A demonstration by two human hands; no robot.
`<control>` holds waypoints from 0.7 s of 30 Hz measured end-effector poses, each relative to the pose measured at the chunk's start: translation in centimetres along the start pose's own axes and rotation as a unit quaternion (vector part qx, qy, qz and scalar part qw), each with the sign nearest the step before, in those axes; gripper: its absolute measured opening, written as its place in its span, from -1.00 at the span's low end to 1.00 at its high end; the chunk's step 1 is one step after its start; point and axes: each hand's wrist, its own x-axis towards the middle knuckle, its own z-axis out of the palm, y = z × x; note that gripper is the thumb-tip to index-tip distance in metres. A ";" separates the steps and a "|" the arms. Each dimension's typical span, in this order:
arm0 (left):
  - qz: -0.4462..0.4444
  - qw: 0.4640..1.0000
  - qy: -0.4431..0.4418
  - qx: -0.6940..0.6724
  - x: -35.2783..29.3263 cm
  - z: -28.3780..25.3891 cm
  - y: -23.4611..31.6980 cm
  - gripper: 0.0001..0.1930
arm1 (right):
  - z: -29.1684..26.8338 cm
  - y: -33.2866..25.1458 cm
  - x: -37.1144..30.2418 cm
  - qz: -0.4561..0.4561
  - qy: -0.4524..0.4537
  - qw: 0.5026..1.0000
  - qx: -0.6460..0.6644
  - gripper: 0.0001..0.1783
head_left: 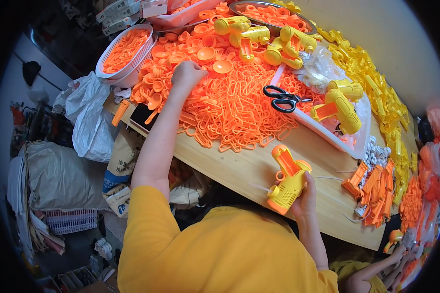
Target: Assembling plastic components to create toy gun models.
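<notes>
My left hand (187, 75) reaches into a heap of orange plastic parts at the upper middle. Its fingers are bent together among round, cup-like orange caps (206, 53), and what they pinch is hidden. Over the table's near edge my right hand (306, 195) grips a yellow-and-orange plastic toy body (289, 183) with vent slots and an open orange handle channel. A small orange ring sticks out at the toy's left side, and a thin pale strand extends from near it. Loose orange oval loops (234, 107) spread between my hands.
Black-handled scissors (283, 99) rest by a white tray (322, 129) holding yellow toy bodies (344, 110). Orange handle pieces (374, 188) lie at right, yellow parts (366, 73) along the wall. A white basket (127, 51) stands at left. Another person's hand (398, 254) shows lower right.
</notes>
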 end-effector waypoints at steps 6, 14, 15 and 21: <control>0.033 0.916 0.039 -0.398 -0.7 -0.7 -1.6 -0.76 | -1.8 -0.3 -0.1 -0.021 -0.061 0.994 0.089 -0.28; 0.153 0.850 -0.112 -0.492 -8.9 -1.7 3.5 -0.73 | -0.8 0.0 0.0 -0.046 0.013 0.998 0.046 -0.29; 0.150 0.852 -0.149 -0.479 -10.6 -1.8 4.7 -0.77 | -1.4 0.1 0.3 -0.048 0.027 0.997 0.049 -0.29; 0.231 0.774 -0.358 -0.468 -18.1 0.8 9.7 -0.83 | -0.4 0.1 0.2 0.117 -0.144 0.971 0.150 -0.20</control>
